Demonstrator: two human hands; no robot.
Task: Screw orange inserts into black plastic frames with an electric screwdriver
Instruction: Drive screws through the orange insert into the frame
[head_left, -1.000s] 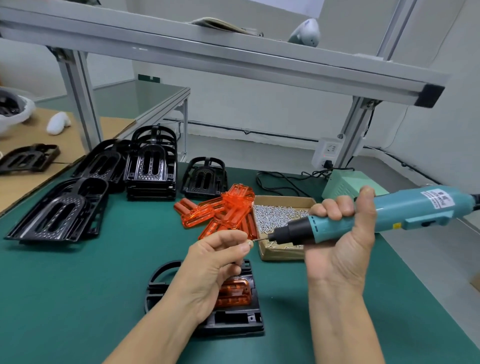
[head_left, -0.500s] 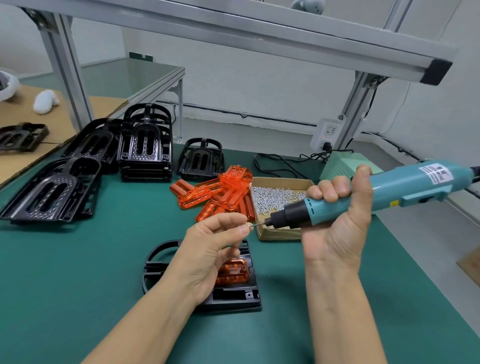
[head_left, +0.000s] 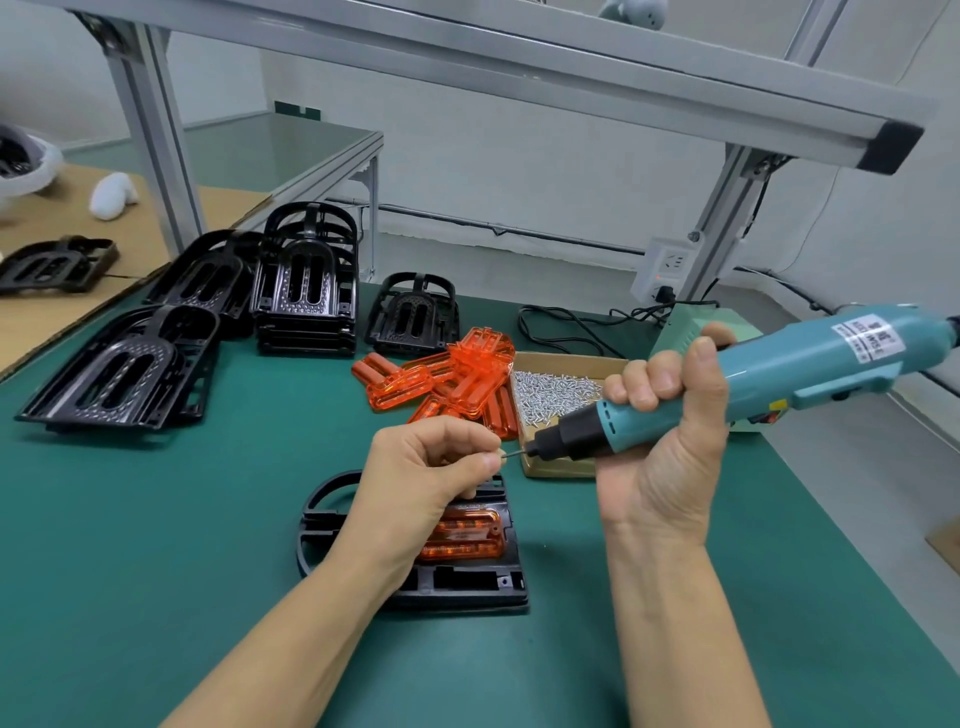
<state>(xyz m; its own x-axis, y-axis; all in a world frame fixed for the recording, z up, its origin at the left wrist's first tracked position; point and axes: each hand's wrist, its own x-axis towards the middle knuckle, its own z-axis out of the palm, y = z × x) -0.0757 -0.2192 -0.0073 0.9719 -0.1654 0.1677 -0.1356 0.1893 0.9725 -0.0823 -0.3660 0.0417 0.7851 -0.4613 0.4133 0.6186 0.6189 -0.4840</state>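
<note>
- Electric screwdriver (head_left: 753, 384) lies nearly level, bit pointing left, long axis running across, wrapped in the right hand (head_left: 670, 431) grip.
- Left hand (head_left: 431, 467) grip pinches something tiny at the bit tip.
- Black frame (head_left: 467, 587) with orange insert (head_left: 462, 535) lies on the table (head_left: 156, 519) directly beneath the left grip.

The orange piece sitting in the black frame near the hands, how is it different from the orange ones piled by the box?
The seated insert lies flat inside a black frame, alone; the loose inserts lie heaped on the green mat, tilted and overlapping. The seated one looks darker against the black; the loose ones glow brighter. Both are clear orange plastic.
</note>
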